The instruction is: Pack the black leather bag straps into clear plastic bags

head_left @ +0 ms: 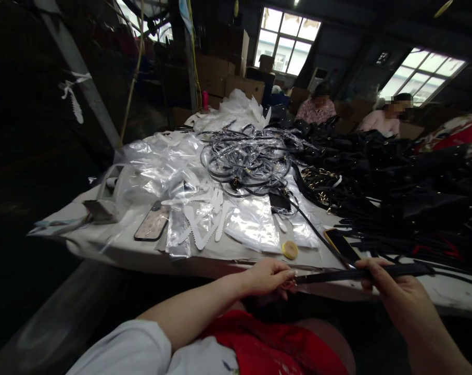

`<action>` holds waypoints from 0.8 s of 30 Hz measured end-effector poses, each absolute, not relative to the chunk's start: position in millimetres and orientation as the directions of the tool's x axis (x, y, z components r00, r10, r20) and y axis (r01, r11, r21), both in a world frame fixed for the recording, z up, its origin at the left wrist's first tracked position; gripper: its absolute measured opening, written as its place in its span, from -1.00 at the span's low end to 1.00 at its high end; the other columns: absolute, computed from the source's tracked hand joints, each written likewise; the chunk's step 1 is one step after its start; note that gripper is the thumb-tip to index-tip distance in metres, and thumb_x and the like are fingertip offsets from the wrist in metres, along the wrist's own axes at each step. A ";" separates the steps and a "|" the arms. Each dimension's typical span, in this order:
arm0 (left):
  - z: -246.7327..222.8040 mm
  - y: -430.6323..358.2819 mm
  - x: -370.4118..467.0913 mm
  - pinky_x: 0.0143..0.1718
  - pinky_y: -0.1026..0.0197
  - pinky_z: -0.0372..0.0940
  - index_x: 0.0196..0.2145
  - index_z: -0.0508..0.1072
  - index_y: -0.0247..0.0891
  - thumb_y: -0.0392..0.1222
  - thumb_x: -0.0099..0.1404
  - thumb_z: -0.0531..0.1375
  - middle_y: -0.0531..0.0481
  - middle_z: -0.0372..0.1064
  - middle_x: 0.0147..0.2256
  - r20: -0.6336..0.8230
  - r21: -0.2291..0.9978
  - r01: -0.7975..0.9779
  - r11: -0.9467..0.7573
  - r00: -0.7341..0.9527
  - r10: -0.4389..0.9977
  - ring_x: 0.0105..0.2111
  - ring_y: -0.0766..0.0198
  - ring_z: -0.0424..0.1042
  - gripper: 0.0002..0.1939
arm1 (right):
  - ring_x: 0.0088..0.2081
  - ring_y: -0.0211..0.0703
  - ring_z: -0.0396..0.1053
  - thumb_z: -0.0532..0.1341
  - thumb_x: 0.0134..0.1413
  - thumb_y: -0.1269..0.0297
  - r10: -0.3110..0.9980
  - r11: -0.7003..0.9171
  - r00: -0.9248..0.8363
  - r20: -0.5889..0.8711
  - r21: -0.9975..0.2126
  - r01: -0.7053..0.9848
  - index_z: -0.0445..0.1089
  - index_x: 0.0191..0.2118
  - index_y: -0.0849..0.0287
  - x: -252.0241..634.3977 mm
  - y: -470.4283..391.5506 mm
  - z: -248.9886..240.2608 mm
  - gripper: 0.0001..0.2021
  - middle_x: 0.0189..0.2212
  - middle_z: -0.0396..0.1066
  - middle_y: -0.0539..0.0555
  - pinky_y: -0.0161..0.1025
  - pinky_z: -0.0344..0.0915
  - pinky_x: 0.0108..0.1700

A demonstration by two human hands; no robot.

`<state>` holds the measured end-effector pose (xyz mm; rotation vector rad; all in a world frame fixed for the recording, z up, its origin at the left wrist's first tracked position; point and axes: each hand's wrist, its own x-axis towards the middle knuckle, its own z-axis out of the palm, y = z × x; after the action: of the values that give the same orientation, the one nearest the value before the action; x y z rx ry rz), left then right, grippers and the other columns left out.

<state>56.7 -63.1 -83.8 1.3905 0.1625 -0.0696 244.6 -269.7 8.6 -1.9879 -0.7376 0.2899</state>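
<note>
A black strap (329, 276) is stretched between my two hands at the table's front edge. My left hand (269, 278) is closed on its left end, where some small copper-coloured metal shows at the fingertips. Farther right, my right hand (394, 284) pinches the wider part of the strap between thumb and fingers. A thin black cord runs from near my right hand up toward a heap of plastic-wrapped black straps (247, 161). Just behind my right hand lies a dark phone with a yellow edge (341, 245). A round yellow roll (290, 250) sits between the hands, slightly farther back.
Clear plastic bags (255, 221) and white toothed strips (219, 213) cover the table's middle. A patterned phone (152, 221) and a tape dispenser (106, 200) are at left. Black bags (426, 177) and gold chains (321, 187) pile up right. Two people (317, 107) sit behind.
</note>
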 end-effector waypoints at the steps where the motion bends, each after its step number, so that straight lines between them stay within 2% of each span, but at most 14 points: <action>1: -84.5 -61.5 56.2 -0.41 0.29 0.26 -0.40 0.42 -0.34 0.24 0.29 0.16 -0.03 0.47 -0.40 -0.141 0.961 0.131 0.245 0.990 0.022 -0.50 0.33 0.43 -0.50 | -0.49 -0.13 0.38 0.29 0.03 -0.13 0.621 -0.367 0.779 0.092 -0.844 0.391 0.58 -0.32 0.16 250.1 -273.2 8.4 -0.59 -0.62 0.40 0.00 -0.27 0.35 -0.42; 5: -87.0 -58.5 55.0 -0.30 0.27 0.29 -0.38 0.44 -0.35 0.25 0.14 0.29 -0.02 0.46 -0.41 -0.093 0.902 0.113 0.416 0.993 -0.067 -0.45 0.32 0.46 -0.49 | -0.45 -0.08 0.44 0.33 -0.03 -0.12 0.666 -0.411 0.745 0.041 -0.813 0.413 0.60 -0.33 0.14 264.5 -282.9 6.3 -0.61 -0.59 0.45 0.02 -0.26 0.42 -0.39; 8: -91.2 -61.2 55.4 -0.32 0.25 0.29 -0.33 0.50 -0.35 0.26 0.10 0.33 -0.03 0.45 -0.41 -0.123 0.886 0.164 0.434 0.985 -0.121 -0.47 0.32 0.44 -0.47 | -0.45 -0.07 0.45 0.33 -0.03 -0.10 0.692 -0.414 0.722 0.022 -0.808 0.420 0.61 -0.32 0.12 265.7 -284.8 5.5 -0.63 -0.59 0.46 0.02 -0.26 0.44 -0.39; 10: -95.1 -64.5 56.7 -0.35 0.26 0.29 -0.31 0.53 -0.36 0.27 0.13 0.29 -0.02 0.45 -0.43 -0.155 0.908 0.183 0.377 0.983 -0.103 -0.48 0.32 0.42 -0.46 | -0.45 -0.07 0.45 0.33 -0.03 -0.09 0.707 -0.406 0.707 0.018 -0.809 0.426 0.61 -0.31 0.12 263.2 -283.5 5.7 -0.64 -0.59 0.46 0.03 -0.25 0.44 -0.39; 13: -99.8 -69.1 60.7 -0.33 0.28 0.28 -0.29 0.57 -0.37 0.20 0.23 0.23 -0.01 0.44 -0.44 -0.159 0.969 0.151 0.197 0.987 0.025 -0.44 0.31 0.41 -0.51 | -0.48 -0.08 0.44 0.33 -0.02 -0.09 0.715 -0.398 0.699 0.004 -0.819 0.412 0.61 -0.31 0.12 255.7 -277.9 5.7 -0.64 -0.58 0.47 0.03 -0.25 0.44 -0.41; 16: -100.9 -71.2 66.4 -0.26 0.28 0.29 -0.28 0.59 -0.37 0.07 0.30 0.20 -0.03 0.46 -0.38 -0.034 0.999 0.031 0.020 0.989 0.142 -0.35 0.28 0.42 -0.60 | -0.49 -0.09 0.44 0.33 -0.02 -0.09 0.714 -0.379 0.700 0.006 -0.837 0.394 0.60 -0.32 0.11 245.4 -269.2 4.2 -0.65 -0.59 0.46 0.01 -0.25 0.43 -0.43; 18: -100.9 -71.1 69.6 -0.24 0.29 0.28 -0.29 0.60 -0.36 0.02 0.32 0.18 -0.02 0.45 -0.37 0.027 0.999 -0.022 -0.031 0.984 0.178 -0.31 0.27 0.41 -0.63 | -0.49 -0.10 0.43 0.33 -0.01 -0.09 0.708 -0.359 0.705 0.026 -0.848 0.391 0.59 -0.34 0.10 239.7 -264.2 2.8 -0.66 -0.61 0.44 0.00 -0.26 0.43 -0.42; 20: -101.6 -70.2 71.3 -0.28 0.30 0.28 -0.29 0.59 -0.36 0.04 0.32 0.17 0.00 0.43 -0.40 0.000 1.000 -0.001 0.002 0.983 0.184 -0.36 0.29 0.40 -0.62 | -0.49 -0.11 0.43 0.32 0.01 -0.08 0.689 -0.340 0.723 0.052 -0.858 0.386 0.59 -0.34 0.10 237.6 -261.7 2.0 -0.67 -0.61 0.44 -0.01 -0.27 0.42 -0.43; 24: -104.0 -68.2 69.8 -0.35 0.29 0.30 -0.28 0.53 -0.36 0.10 0.25 0.24 0.03 0.40 -0.44 -0.113 0.967 0.076 0.242 0.983 0.143 -0.46 0.34 0.38 -0.60 | -0.48 -0.13 0.43 0.30 0.04 -0.06 0.649 -0.351 0.754 0.102 -0.839 0.416 0.59 -0.31 0.11 243.5 -264.4 3.7 -0.67 -0.60 0.43 -0.01 -0.29 0.39 -0.41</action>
<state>69.8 -68.2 -104.0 1.3276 0.1916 0.0464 243.5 -264.4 3.7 -1.9946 -0.8046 0.3066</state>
